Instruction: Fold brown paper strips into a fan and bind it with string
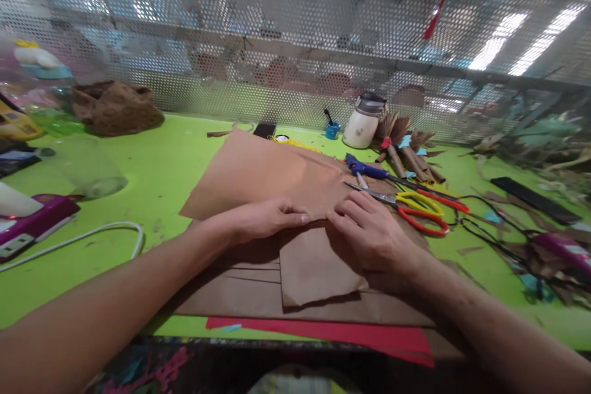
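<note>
A sheet of brown kraft paper (258, 166) stands partly raised off the work surface, with a folded flap (318, 265) hanging toward me. My left hand (268, 220) pinches the fold from the left, thumb along the crease. On the other side, my right hand (364, 228) has its fingers curled on the same fold. Beneath lie more flat brown paper sheets (217, 295). Scissors with yellow and red handles (420, 209) rest just beyond my right hand, beside a blue glue gun (369, 167).
A red paper strip (332, 335) lies along the near edge. Farther back stand a white jar (364, 123), a small blue pot (332, 130) and rolled brown paper bundles (410, 154). A clear bottle (87, 166) and purple power strip (41, 221) lie left; cables and scraps right.
</note>
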Tool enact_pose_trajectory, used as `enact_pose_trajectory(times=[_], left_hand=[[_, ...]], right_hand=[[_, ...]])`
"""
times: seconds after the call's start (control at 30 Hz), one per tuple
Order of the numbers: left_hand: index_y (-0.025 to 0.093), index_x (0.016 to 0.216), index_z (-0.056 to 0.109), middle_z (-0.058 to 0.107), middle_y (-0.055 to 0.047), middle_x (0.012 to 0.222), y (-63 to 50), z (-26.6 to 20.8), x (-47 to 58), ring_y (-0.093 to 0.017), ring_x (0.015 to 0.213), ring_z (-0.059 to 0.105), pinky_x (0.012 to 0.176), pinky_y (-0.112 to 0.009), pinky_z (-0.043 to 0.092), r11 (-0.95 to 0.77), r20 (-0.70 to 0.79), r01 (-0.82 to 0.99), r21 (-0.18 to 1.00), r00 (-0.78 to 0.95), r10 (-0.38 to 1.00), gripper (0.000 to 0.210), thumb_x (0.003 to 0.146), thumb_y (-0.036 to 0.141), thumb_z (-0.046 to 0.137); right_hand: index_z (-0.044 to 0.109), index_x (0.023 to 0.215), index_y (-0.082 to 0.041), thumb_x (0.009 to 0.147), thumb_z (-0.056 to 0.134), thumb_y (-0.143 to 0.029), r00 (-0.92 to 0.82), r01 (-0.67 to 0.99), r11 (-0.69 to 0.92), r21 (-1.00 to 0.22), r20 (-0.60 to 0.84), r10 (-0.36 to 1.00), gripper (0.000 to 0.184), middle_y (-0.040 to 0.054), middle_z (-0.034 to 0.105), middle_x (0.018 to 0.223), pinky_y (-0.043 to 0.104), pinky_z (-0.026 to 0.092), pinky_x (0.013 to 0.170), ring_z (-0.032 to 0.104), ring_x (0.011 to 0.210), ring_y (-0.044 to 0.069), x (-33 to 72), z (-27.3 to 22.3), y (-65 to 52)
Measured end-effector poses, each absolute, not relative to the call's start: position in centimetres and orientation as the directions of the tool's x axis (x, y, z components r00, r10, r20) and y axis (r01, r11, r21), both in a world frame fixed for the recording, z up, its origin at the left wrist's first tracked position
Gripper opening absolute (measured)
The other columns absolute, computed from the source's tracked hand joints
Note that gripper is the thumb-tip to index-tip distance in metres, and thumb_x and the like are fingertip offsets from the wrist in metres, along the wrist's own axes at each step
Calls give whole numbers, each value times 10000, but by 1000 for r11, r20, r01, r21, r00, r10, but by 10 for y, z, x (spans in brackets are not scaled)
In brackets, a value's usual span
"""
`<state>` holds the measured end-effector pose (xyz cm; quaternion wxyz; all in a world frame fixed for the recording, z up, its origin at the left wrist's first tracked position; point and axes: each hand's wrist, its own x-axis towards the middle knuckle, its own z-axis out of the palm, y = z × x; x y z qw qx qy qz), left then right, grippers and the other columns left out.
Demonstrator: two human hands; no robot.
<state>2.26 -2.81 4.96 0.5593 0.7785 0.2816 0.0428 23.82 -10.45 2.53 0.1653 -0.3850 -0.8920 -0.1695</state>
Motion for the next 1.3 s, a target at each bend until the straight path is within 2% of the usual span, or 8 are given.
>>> enact_pose_trajectory(times=[0.17,0.37,0.47,0.6,0.73,0.9,1.1,1.3], left_hand=[[138,775,616,507,8,665,-28,40,22,-106,593,398,547,-216,320,-258,-188,361,896,835,517,405,868,499,459],[161,1007,664,659,-14,852,-31,40,24,-132,730,535,665,-217,390,-521,-33,337,785,861,507,369,925,411,404],[149,959,666,677,-32,835,-34,38,26,-136,703,556,647,-223,391,-641,43,356,679,853,519,364,934,388,392],[154,987,661,694,-75,919,-37,35,27,-166,789,604,707,-239,424,-718,125,327,614,858,498,327,932,357,410],[166,1077,639,696,-84,981,-37,34,26,-177,853,624,751,-245,433,-768,182,293,569,866,465,284,925,302,442],[210,1189,594,680,-58,1089,-37,37,26,-164,916,623,771,-228,416,-789,217,242,565,879,425,303,935,260,438],[153,1048,657,703,-83,966,-39,44,25,-159,811,628,680,-218,409,-794,152,312,522,881,447,310,936,324,423],[125,907,657,672,-53,761,-40,45,25,-115,649,569,590,-201,360,-826,154,330,456,885,439,293,931,301,423]], right_hand=[[616,939,-161,872,458,-156,-587,761,647,58,486,647,172,97,568,841,391,435,748,469,819,220,237,17,-100],[595,1067,-188,834,572,-220,-312,652,607,-454,570,760,237,110,555,1103,365,483,822,542,980,212,242,19,-97],[604,1099,-186,844,573,-304,-223,623,442,-645,396,891,282,81,632,1024,318,508,742,601,883,193,244,18,-95],[685,966,-187,894,488,-423,-223,612,216,-761,96,970,316,32,700,810,253,481,608,629,726,168,239,15,-97],[704,883,-183,881,529,-367,-192,576,259,-775,180,965,253,9,710,772,211,456,586,628,693,142,234,15,-99],[712,865,-188,876,543,-277,-242,648,450,-614,395,886,192,10,715,763,199,438,610,617,668,122,235,16,-101],[707,815,-181,856,567,-229,-306,694,503,-516,421,854,153,4,702,690,180,406,554,603,602,103,240,21,-104],[695,749,-169,867,560,-255,-323,674,515,-529,416,850,199,-6,686,628,178,387,535,588,552,85,239,27,-108]])
